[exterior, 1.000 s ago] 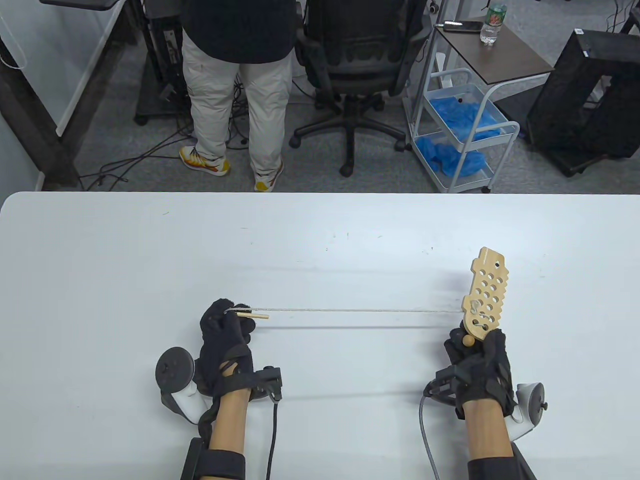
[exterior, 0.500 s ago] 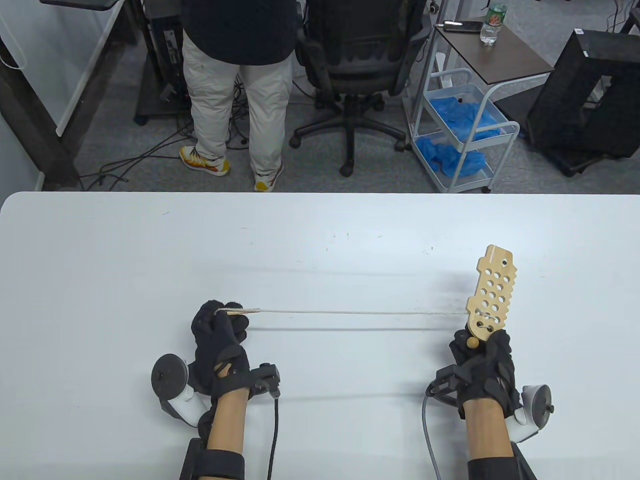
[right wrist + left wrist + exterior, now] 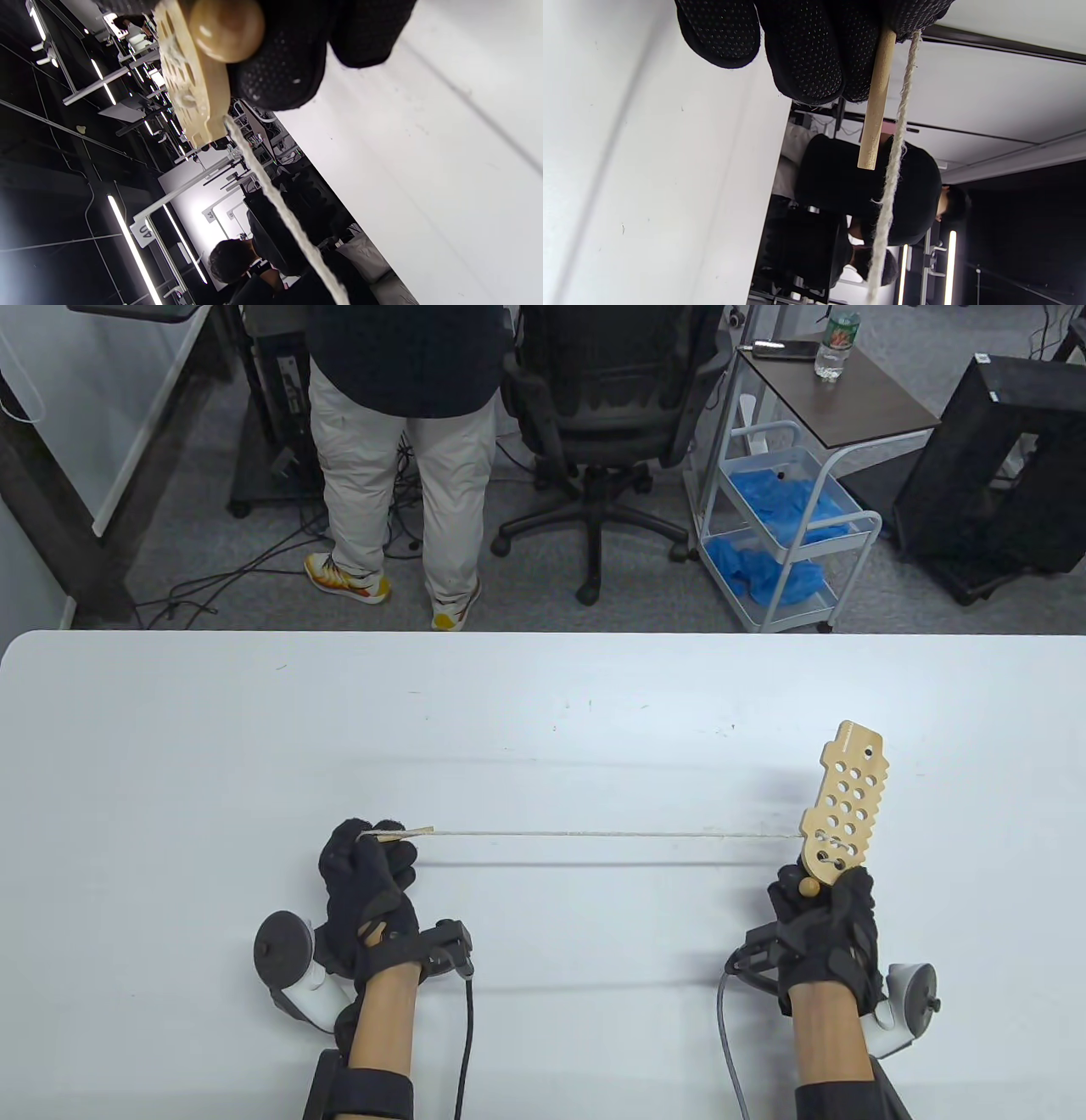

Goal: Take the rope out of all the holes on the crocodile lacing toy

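The wooden crocodile lacing toy [image 3: 847, 802], a flat board with several round holes, stands up above the table at the right. My right hand [image 3: 821, 918] grips its lower end beside a round wooden bead [image 3: 807, 887]. The pale rope [image 3: 594, 836] runs taut from the toy's lower holes leftward to my left hand [image 3: 366, 872], which pinches the rope together with its wooden needle tip [image 3: 405, 835]. In the left wrist view the needle [image 3: 877, 99] and rope [image 3: 893, 169] hang side by side from my fingers [image 3: 806, 51]. In the right wrist view the toy [image 3: 186, 76], bead [image 3: 227, 27] and rope [image 3: 275, 199] show.
The white table [image 3: 254, 746] spans the view. Behind its far edge a person [image 3: 399, 432] stands, with an office chair [image 3: 607, 415], a white cart with blue cloths [image 3: 785, 534] and a side table [image 3: 836, 386].
My left hand has moved a little left and my right hand with the toy a little right, so the rope between them is longer. The rope loop at the toy's lower holes has pulled tight.
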Available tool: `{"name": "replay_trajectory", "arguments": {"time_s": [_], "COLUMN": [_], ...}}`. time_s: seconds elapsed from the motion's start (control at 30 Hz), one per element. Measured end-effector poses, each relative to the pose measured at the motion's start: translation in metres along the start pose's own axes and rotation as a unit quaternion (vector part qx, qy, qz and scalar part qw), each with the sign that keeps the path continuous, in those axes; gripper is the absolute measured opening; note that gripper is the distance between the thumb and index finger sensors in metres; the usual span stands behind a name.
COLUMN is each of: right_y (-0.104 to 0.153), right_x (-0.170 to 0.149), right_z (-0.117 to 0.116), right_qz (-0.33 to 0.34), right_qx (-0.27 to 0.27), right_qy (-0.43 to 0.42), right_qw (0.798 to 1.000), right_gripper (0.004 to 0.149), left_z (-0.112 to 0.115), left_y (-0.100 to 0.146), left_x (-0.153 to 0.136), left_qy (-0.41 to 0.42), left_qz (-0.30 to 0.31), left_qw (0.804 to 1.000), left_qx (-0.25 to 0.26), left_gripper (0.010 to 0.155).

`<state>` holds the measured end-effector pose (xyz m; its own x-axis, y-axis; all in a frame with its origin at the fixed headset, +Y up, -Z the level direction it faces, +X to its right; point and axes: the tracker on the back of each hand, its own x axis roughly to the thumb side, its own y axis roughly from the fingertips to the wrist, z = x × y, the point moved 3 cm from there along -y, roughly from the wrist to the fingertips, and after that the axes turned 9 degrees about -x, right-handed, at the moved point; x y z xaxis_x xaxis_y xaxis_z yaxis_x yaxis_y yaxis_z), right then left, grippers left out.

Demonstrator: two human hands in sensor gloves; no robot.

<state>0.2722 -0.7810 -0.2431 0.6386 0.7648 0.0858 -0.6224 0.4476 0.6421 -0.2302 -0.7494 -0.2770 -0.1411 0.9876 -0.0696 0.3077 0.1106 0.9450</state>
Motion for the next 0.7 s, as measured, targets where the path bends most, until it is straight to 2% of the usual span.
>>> {"name": "replay_trajectory", "arguments": {"time_s": [0.13,0.23,0.4,0.7], "right_y": [-0.003,-0.004,-0.005,-0.001], "right_x": [0.003,0.005,0.002,-0.003], "right_z": [0.005,0.01,0.008,-0.004], "right_qz": [0.008,0.009,-0.005,0.019], "right_qx": [-0.017,-0.031,-0.025,0.011], "right_qy": [-0.059,-0.069,-0.088,-0.037], "right_qw": [0.998,0.997,0.996,0.999], "right_gripper": [0.049,0.049,0.049,0.049], "left_z": [0.0,-0.002,-0.004,0.004], "left_y": [0.0,0.001,0.001,-0.001], "left_x": [0.002,0.0,-0.003,0.0], "left_qy": [-0.005,0.006,0.029,0.002], "left_qz": [0.004,-0.002,-0.016,-0.012], "left_qw": [1.0,1.0,0.999,1.0], "left_qx": [-0.001,0.004,0.006,-0.009], "left_gripper": [0.045,0.045,0.045,0.044]}}
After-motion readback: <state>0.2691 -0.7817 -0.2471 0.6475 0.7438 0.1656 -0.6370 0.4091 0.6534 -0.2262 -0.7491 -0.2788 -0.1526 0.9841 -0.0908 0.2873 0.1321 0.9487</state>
